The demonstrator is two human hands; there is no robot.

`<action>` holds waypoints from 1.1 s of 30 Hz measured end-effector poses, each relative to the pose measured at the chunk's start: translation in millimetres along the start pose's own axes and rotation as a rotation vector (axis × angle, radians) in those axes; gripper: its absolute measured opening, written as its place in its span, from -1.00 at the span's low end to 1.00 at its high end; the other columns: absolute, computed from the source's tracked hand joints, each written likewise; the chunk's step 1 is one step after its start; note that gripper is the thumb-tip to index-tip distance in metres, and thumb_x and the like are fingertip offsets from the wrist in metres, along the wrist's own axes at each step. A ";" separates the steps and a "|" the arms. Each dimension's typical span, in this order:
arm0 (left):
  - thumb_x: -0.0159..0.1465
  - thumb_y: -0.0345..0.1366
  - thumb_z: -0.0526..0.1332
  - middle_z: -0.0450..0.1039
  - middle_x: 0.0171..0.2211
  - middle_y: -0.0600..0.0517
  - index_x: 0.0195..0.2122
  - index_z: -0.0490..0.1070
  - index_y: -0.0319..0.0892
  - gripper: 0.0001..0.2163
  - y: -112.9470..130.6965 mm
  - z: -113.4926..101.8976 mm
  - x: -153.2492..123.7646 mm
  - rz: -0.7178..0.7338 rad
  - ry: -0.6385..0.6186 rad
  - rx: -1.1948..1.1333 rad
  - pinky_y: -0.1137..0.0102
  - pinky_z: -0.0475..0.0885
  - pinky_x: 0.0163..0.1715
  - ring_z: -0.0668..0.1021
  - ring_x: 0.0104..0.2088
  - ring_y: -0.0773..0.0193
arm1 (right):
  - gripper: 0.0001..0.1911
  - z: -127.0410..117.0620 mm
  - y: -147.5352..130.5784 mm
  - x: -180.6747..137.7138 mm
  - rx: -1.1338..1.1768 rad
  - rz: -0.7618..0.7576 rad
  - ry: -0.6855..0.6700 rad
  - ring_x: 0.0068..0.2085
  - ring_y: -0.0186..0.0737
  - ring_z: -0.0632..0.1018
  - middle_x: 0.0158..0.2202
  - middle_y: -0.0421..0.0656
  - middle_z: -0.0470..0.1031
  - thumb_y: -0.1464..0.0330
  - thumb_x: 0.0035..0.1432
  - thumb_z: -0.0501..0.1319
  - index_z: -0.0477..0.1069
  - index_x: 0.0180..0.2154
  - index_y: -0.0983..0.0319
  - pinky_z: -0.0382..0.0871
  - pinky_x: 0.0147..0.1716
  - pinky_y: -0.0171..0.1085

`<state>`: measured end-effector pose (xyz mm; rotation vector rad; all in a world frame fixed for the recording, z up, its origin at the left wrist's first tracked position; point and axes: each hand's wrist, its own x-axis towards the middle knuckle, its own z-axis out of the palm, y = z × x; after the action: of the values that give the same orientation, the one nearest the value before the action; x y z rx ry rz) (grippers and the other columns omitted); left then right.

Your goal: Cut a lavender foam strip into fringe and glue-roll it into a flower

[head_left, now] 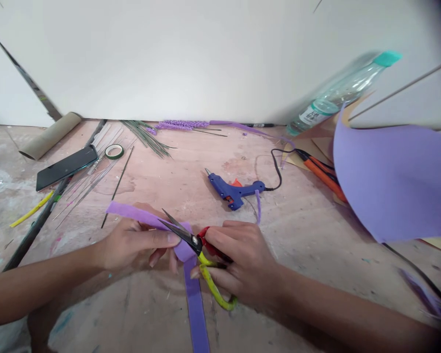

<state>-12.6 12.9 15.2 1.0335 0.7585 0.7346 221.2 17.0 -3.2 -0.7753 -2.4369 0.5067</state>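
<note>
Near the left edge of the counter point(161, 181), a smartphone point(66, 167) lies beside a cardboard tube point(50, 136). Toward the front edge, the left hand's point(139, 240) fingers pinch a purple strip point(196, 309), while the right hand's point(246, 260) fingers curl through the handles of scissors point(195, 241), blades slightly parted across it. Beyond lies a blue glue gun point(232, 190), then a purple sheet point(393, 181) near the right edge.

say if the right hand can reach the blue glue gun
Probably yes: the glue gun lies just beyond the right hand with no barrier visible, though that hand would likely first need to release the scissors.
</note>
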 end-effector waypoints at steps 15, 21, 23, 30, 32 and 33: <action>0.19 -0.32 0.44 0.56 -0.57 0.00 -0.46 0.63 -0.19 -0.89 3.4 -10.7 -7.3 0.421 0.255 0.275 0.48 0.43 -0.57 0.52 -0.57 0.30 | -0.62 0.9 0.1 -1.7 -0.011 -0.027 0.033 -0.56 -0.35 0.12 -0.59 -0.33 0.23 0.26 0.28 0.22 0.07 -0.47 0.16 -0.04 -0.49 -0.26; 0.26 -0.31 0.41 0.56 -0.52 0.00 -0.39 0.61 -0.24 -0.88 -1.3 -5.9 -6.4 0.404 0.158 0.236 0.52 0.48 -0.63 0.54 -0.59 0.33 | -0.63 0.8 -1.9 -0.6 -0.008 -0.013 0.050 -0.56 -0.35 0.13 -0.59 -0.32 0.22 0.24 0.30 0.17 0.05 -0.47 0.16 -0.04 -0.48 -0.27; 0.28 -0.33 0.40 0.57 -0.49 0.00 -0.36 0.60 -0.24 -0.90 -4.3 -4.9 -7.6 0.391 0.138 0.207 0.53 0.50 -0.62 0.55 -0.58 0.34 | -0.63 1.5 -2.1 -0.2 -0.003 -0.014 0.055 -0.56 -0.35 0.13 -0.59 -0.33 0.22 0.22 0.29 0.17 0.05 -0.46 0.16 -0.03 -0.48 -0.27; 0.31 -0.39 0.36 0.55 -0.49 0.04 -0.37 0.59 -0.23 -0.90 -8.3 -3.1 -9.4 0.349 0.122 0.129 0.58 0.52 -0.58 0.55 -0.57 0.39 | -0.59 1.7 -2.0 -1.7 0.016 -0.019 0.052 -0.56 -0.35 0.10 -0.59 -0.33 0.21 0.21 0.34 0.16 0.03 -0.47 0.16 -0.03 -0.49 -0.27; 0.30 -0.42 0.36 0.56 -0.48 0.05 -0.37 0.60 -0.22 -0.91 -8.3 -3.2 -9.1 0.337 0.122 0.111 0.60 0.52 -0.58 0.54 -0.58 0.41 | -0.59 1.3 -2.0 -1.8 0.017 -0.016 0.055 -0.56 -0.35 0.09 -0.59 -0.33 0.20 0.23 0.35 0.15 0.02 -0.47 0.16 -0.04 -0.49 -0.27; 0.29 -0.43 0.37 0.56 -0.48 0.06 -0.37 0.61 -0.21 -0.92 -8.3 -3.3 -9.0 0.330 0.119 0.103 0.61 0.51 -0.58 0.54 -0.58 0.42 | -0.60 1.1 -2.1 -1.6 0.017 -0.011 0.050 -0.56 -0.35 0.08 -0.59 -0.32 0.20 0.23 0.35 0.15 0.02 -0.47 0.16 -0.04 -0.49 -0.27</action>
<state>-18.7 4.3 8.2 1.2328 0.7417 1.0561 220.8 14.2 -3.6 -0.7578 -2.3868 0.4971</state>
